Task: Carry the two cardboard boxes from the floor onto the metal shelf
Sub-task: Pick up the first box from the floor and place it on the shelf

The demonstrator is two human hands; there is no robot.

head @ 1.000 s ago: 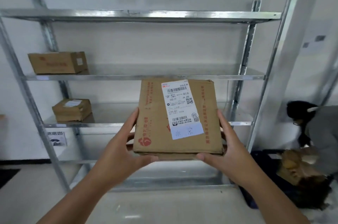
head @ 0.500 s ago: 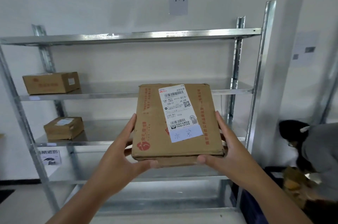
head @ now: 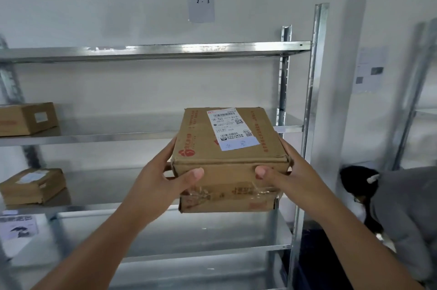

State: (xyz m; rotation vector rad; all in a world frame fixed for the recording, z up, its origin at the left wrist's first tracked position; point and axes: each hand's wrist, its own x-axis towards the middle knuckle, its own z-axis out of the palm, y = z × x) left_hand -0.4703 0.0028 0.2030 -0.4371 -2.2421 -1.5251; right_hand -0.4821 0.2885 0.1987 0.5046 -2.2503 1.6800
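I hold two stacked cardboard boxes in front of the metal shelf. The upper box bears a white shipping label and red print. Under it sits a flatter, taped lower box. My left hand grips the stack's left side, thumb on the front face. On the right side my right hand does the same. The stack hangs in the air at the height of the second board, near the shelf's right end, level and a little forward of it.
A brown box lies at the left of the second board and another box at the left of the third board. A person in grey crouches at the right beside the shelf's upright post. A sign "2 - 3" hangs on the wall.
Both hands have raised the stack and carried it closer to the shelf. The top box has tipped flatter, so the front faces and the lower box now show. The view has tilted upward.
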